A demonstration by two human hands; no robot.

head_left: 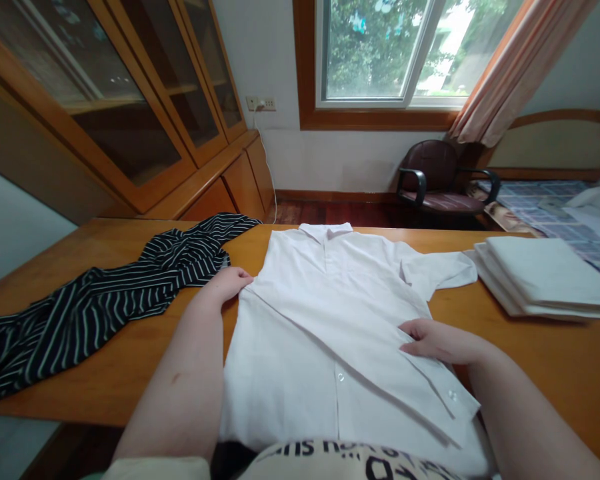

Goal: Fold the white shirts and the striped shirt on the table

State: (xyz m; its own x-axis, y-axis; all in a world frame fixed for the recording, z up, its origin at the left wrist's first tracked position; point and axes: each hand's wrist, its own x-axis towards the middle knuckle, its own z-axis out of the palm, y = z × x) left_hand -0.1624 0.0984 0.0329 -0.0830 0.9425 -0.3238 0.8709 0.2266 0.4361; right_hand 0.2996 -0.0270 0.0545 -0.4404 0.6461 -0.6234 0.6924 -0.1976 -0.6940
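A white button-up shirt (pixel 305 333) lies spread on the wooden table before me, its collar at the far edge. One sleeve is folded diagonally across the front, with its buttoned cuff near the lower right; the other sleeve stretches out to the right. My left hand (pixel 234 281) pinches the cloth at the shirt's left side, where the fold begins. Over on the right, my right hand (pixel 427 339) has the folded sleeve between thumb and fingers, above the cuff.
A black-and-white striped garment (pixel 110 297) lies along the table's left side. Several white folded items are in a stack (pixel 545 273) at the right, close to the outstretched sleeve. Beyond the table (pixel 520 360) stand a glass-door cabinet (pixel 160 100), an office chair (pixel 430 173) and a bed (pixel 545 200).
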